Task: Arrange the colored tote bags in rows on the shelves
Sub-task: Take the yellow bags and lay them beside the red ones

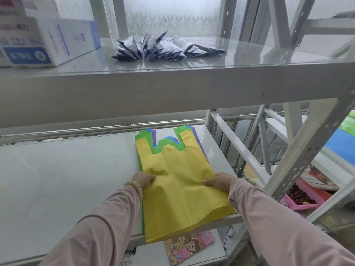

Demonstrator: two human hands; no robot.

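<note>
White metal rack (307, 150) fills the view, w/ frosted window behind. Lower shelf (57, 179): wide pale board, bare on its L side. Upper shelf (172, 85) has a glossy top.

Yellow tote bag (178, 198) lies flat on the R part of the lower shelf, on top of a stack, handles pointing to the back. Its bottom end overhangs the shelf's front edge. Under it, only edges show: green bag (155, 148), blue bag (169, 138), purple bag (199, 141). How many bags are in the stack, can't tell.

Left hand (143, 180) grips the yellow bag's L edge mid-length, thumb on top, other fingers hidden under the fabric. Right hand (219, 182) does the same on the R edge, thumb on top, rest underneath. Both arms are in pink sleeves (278, 227).

On the upper shelf: white/blue box (48, 39) at L, cut off by the frame, print mirrored and partly legible. Pile of dark foil packets (165, 48) at centre.

Pink basket (307, 196) sits low R behind the rack post, w/ dark red bits inside, too small to ID. Cartoon-print flat item (189, 246) lies below the shelf, partly covered by the yellow bag. Pale bead bracelet (136, 186) on L wrist.
</note>
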